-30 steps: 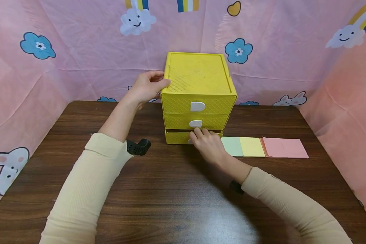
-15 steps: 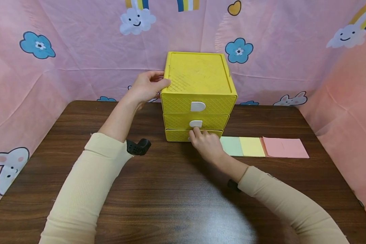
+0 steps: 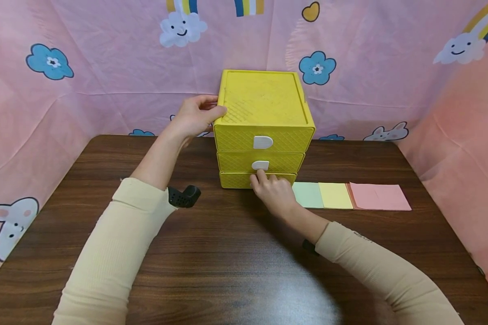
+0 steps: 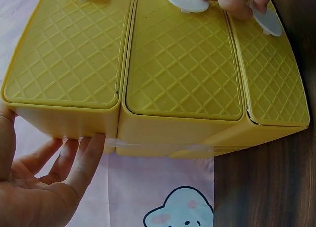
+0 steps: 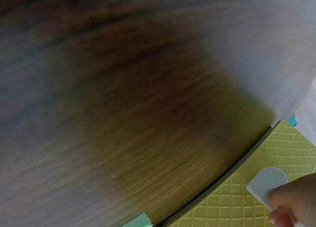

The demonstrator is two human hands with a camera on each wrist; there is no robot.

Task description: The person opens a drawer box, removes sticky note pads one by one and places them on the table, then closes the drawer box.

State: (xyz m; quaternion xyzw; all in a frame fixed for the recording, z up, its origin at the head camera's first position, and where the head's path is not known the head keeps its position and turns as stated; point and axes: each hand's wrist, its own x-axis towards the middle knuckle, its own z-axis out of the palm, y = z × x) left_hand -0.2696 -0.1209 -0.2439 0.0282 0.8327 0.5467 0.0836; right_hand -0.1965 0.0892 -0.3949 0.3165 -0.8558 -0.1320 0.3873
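Observation:
A yellow plastic drawer cabinet [image 3: 264, 99] with three stacked drawers and white tab handles stands at the back of the table. My left hand [image 3: 197, 117] holds its upper left edge, thumb over the top and fingers on the side wall [image 4: 74, 121]. Low at the front, my right hand [image 3: 274, 192] has its fingers at the white handle [image 4: 266, 20] of the bottom drawer [image 3: 235, 180], which sits flush with the others. In the right wrist view, the thumb [image 5: 291, 193] lies on that handle. One fingertip also reaches the middle drawer's handle [image 3: 260, 165].
Right of the cabinet lie green [image 3: 308, 195], yellow [image 3: 335, 195] and pink [image 3: 380, 197] paper pads in a row. A pink printed cloth [image 3: 118, 63] hangs behind the dark wooden table [image 3: 211, 271].
The bottom drawer, slightly pulled out a second ago, has slid in under my right hand and is now flush. My left hand has stayed on the cabinet's edge.

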